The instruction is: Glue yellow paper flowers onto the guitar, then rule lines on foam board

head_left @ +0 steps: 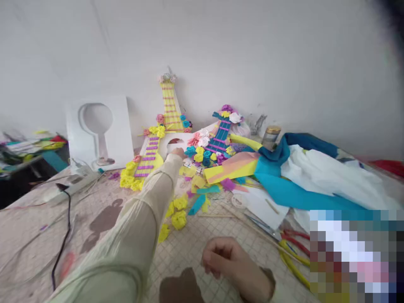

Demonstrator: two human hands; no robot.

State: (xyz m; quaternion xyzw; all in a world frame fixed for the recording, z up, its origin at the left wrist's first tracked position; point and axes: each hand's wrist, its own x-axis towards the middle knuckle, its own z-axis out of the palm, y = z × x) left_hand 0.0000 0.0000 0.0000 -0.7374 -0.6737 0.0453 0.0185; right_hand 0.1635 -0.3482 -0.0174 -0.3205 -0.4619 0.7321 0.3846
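Left hand: at the end of an outstretched cream sleeve (139, 227), the left hand (177, 152) is at the white board piece with a dark round opening (164, 142); its fingers are mostly hidden, so I cannot tell whether they grip it.
Right hand: the right hand (224, 263) is near the front of the grid-marked bench (189, 242), fingers loosely curled inward; whether they enclose anything small cannot be told.
White board piece: toward the back of the bench, between a slanted yellow panel with purple crossbars (147, 158) and a blue panel with purple crossbars (221, 134).
Behind it: a tall, tapering yellow panel with pink crossbars (170, 103), upright near the wall.
Loose paper: crumpled yellow paper flowers (179, 219) beside the left sleeve; blue paper strips (208, 190) to their right.
Left side: an upright white board with a keyhole-shaped cutout (119, 126), near a white power strip (67, 184).
Right side: a gold-lidded glass jar (271, 136) behind teal sheet material (303, 195).
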